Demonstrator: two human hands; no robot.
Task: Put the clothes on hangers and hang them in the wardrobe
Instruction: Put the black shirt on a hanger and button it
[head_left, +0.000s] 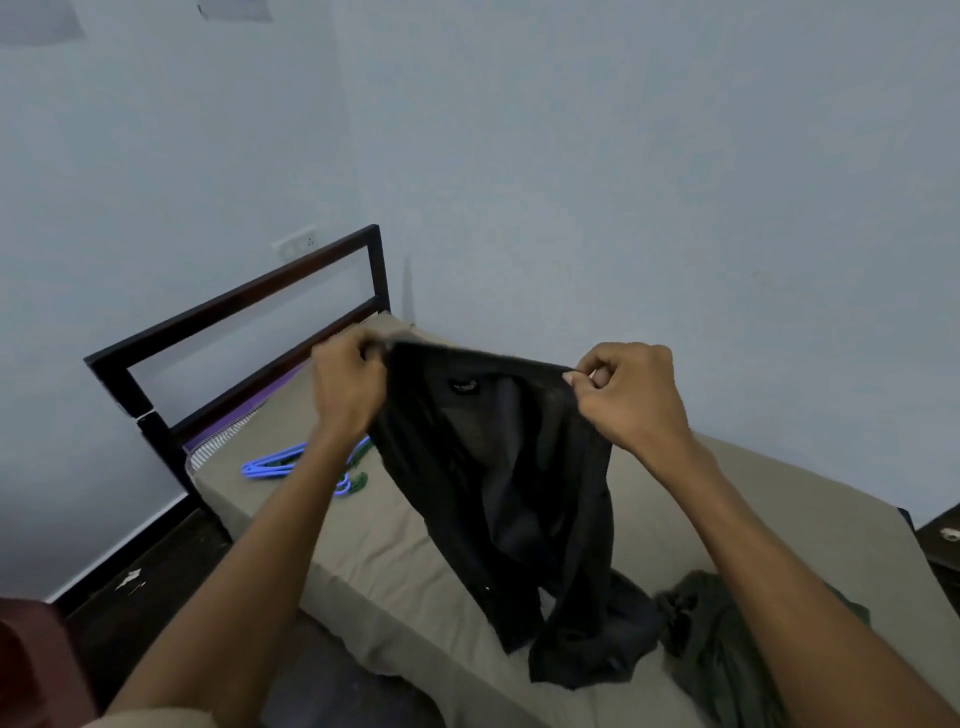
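I hold a black shirt (514, 483) up over the bed, its collar edge stretched between my hands and its lower part trailing onto the sheet. My left hand (345, 384) pinches the left end of the collar edge. My right hand (631, 397) pinches the right end. Blue hangers (272, 464) and a green hanger (359, 480) lie on the bed to the left, partly hidden behind my left forearm. A dark green garment (717, 644) lies crumpled on the bed at the lower right.
The bed (415, 561) has a tan sheet and a dark metal headboard (234, 306) against the pale wall. A dark floor runs along the bed's left side. A reddish object (31, 660) sits at the lower left corner. The wardrobe is out of view.
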